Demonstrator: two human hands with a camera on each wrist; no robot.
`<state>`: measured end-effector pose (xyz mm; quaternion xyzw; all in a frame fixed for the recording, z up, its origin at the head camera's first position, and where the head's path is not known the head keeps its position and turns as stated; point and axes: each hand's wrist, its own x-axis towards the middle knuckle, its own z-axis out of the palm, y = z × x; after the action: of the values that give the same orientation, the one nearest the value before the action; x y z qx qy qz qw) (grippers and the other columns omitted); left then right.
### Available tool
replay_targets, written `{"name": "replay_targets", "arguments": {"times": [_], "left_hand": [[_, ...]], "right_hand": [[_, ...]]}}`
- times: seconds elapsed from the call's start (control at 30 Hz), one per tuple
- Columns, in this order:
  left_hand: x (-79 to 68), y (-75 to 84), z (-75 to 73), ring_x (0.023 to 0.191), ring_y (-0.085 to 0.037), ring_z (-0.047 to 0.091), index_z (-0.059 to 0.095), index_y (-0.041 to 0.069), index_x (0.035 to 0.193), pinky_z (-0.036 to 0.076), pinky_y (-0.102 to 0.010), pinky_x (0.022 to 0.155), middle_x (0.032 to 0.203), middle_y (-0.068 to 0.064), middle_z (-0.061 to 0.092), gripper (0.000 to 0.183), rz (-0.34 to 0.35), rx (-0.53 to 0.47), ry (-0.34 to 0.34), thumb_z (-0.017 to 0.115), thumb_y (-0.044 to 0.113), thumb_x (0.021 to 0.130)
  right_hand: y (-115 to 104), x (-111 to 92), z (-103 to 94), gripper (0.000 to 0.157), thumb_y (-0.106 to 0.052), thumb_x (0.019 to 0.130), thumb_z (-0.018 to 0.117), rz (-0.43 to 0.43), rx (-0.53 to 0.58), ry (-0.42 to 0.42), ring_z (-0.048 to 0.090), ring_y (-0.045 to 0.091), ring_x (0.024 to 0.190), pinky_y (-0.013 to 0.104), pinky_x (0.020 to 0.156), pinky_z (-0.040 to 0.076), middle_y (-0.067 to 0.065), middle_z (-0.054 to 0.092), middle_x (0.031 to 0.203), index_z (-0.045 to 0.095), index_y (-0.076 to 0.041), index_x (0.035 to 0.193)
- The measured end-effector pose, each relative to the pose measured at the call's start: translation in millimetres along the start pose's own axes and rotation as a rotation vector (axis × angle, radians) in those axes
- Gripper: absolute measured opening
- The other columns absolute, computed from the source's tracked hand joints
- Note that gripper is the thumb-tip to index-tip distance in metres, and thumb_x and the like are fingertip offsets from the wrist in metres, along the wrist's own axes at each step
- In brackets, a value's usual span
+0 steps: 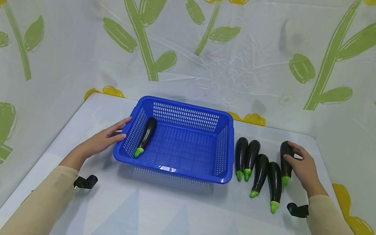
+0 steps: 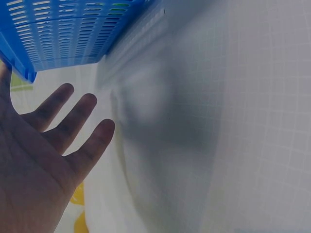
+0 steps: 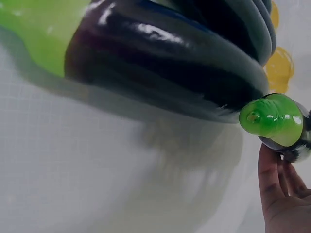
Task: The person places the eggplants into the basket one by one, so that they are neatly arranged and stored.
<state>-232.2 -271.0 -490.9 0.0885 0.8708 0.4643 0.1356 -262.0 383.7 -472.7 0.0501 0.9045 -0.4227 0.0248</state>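
The blue basket (image 1: pixel 187 144) sits in the middle of the tabletop (image 1: pixel 156 212), maybe so both arms can get to it easily. One eggplant (image 1: pixel 148 133) lies inside the basket, close to its left wall. Its green end points back at the person. Four more eggplants (image 1: pixel 259 174) lie to the right of the basket. The first two are side by side near the basket, and the other two are a bit farther from it. Lying close together like that, they seem easy to pick up one by one. The far eggplant (image 1: pixel 285 167) is the one farthest to the right of the basket.

The left hand (image 1: pixel 102 140) is at the basket's left side. Its fingers are spread wide, with the tips of a finger and the thumb at the rim. It does not wrap round the basket; perhaps the touch helps keep the basket from sliding.

The right hand (image 1: pixel 303 168) is to the right of the basket. Its thumb and fingers are bent in and grip the far eggplant near its fat end. It is hard to tell if that eggplant is off the tabletop.
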Motion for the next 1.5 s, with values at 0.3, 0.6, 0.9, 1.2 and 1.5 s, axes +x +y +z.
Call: {"name": "replay_targets", "arguments": {"times": [0.3,0.6,0.9,1.2,1.5], "left_hand": [[-12.0,26.5,2.1,0.147,-0.056,0.021,0.008,0.027,0.166,0.019,-0.078,0.11,0.168,-0.022,0.009,0.069,-0.005,0.005,-0.004,0.046,0.035,0.109],[2.2,-1.1,0.9,0.147,-0.054,0.023,0.009,0.036,0.164,0.021,-0.078,0.11,0.169,-0.018,0.01,0.067,0.005,0.004,-0.004,0.046,0.038,0.108],[1.8,-1.9,-0.7,0.148,-0.052,0.024,0.011,0.041,0.163,0.022,-0.077,0.111,0.17,-0.016,0.011,0.068,0.008,-0.026,-0.008,0.049,0.04,0.107],[1.5,-1.7,-0.6,0.148,-0.052,0.023,0.011,0.041,0.163,0.022,-0.077,0.11,0.17,-0.017,0.012,0.068,0.017,-0.031,-0.012,0.049,0.04,0.107],[1.1,-1.8,-0.9,0.147,-0.054,0.025,0.011,0.04,0.164,0.023,-0.078,0.109,0.169,-0.018,0.012,0.068,0.034,-0.022,-0.012,0.049,0.039,0.107]], "right_hand": [[-6.8,4.4,4.9,0.062,-0.028,0.105,0.054,-0.02,0.001,-0.005,0.036,0.06,0.136,0.068,0.106,0.04,0.037,0.026,0.157,0.032,-0.007,0.159],[-14.4,6.1,9.9,0.064,-0.031,0.105,0.057,-0.056,0.019,-0.025,0.037,0.059,0.136,0.069,0.105,0.04,0.036,0.028,0.157,0.033,-0.009,0.16],[-24.8,7.9,16.8,0.066,-0.034,0.104,0.059,-0.058,0.043,-0.053,0.037,0.056,0.139,0.07,0.108,0.037,0.033,0.026,0.16,0.033,-0.013,0.16],[-33.7,6.8,22.8,0.065,-0.033,0.103,0.06,-0.089,0.05,-0.073,0.039,0.054,0.139,0.068,0.107,0.038,0.031,0.028,0.16,0.034,-0.015,0.16],[-47.9,4.1,29.8,0.065,-0.033,0.104,0.06,-0.092,0.081,-0.113,0.039,0.052,0.14,0.067,0.105,0.042,0.029,0.026,0.161,0.033,-0.017,0.16]]}}
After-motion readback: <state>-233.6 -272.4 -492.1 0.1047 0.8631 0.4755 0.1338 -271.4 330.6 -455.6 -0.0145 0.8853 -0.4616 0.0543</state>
